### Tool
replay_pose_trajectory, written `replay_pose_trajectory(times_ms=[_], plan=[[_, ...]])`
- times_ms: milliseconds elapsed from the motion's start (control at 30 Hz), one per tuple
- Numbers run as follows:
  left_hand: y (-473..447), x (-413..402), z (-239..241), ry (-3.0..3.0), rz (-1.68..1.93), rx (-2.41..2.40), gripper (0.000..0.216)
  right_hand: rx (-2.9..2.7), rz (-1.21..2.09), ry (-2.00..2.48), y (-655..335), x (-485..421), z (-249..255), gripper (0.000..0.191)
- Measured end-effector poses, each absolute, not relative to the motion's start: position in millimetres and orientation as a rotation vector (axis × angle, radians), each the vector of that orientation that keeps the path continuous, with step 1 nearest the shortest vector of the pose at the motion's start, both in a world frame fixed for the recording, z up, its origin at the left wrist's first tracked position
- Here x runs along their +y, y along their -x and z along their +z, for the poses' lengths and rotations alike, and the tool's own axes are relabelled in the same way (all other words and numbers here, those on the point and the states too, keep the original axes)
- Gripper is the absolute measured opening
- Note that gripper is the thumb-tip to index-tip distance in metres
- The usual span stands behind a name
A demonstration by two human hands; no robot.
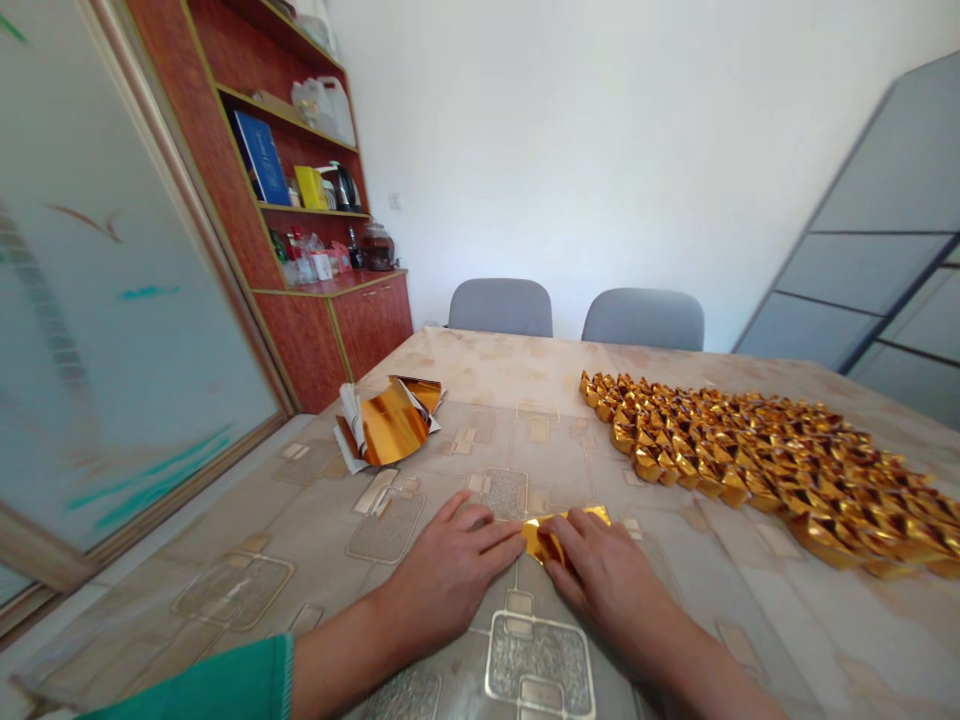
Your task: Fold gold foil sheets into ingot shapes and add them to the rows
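A small folded piece of gold foil paper (533, 540) lies on the table in front of me, between my two hands. My left hand (450, 560) reaches in from the left, its fingertips closed on the paper's left end. From the right, my right hand (600, 560) covers much of the paper, with bent fingers and thumb gripping it; a gold strip shows past the knuckles. To the left lies a curled stack of gold foil sheets (394, 425) with white undersides. Many folded gold paper ingots (720, 440) stand packed in rows on the right.
A patterned cloth covers the table (315, 540). Two grey chairs (501, 305) stand at its far edge. Behind on the left is a red-brown shelf cabinet (371, 325) holding bottles and a kettle. A frosted sliding door (112, 300) is at far left, a grey panelled unit (862, 230) at right.
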State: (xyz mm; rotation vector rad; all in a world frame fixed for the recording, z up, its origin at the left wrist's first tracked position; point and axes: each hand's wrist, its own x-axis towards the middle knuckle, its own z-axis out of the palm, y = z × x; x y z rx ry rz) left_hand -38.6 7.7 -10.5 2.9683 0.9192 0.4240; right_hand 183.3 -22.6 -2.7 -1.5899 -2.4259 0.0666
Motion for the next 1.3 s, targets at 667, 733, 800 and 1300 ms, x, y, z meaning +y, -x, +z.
replay_pose_trajectory(times_ms=[667,733,800,1300], plan=[[35,21,1,-3.015,0.535,0.821,0.023,-2.421,0.43,1.415,-193,-21,10,0.01],[35,26,0,-2.998,0.57,0.775,0.024,-2.388,0.487,1.399,-200,-18,11,0.015],[36,32,-2,-2.974,0.584,0.723,0.024,-2.359,0.471,1.411,-211,-14,13,0.023],[19,46,-6,-2.731,0.563,0.906,0.024,-2.506,0.673,1.14,-216,-29,26,0.021]])
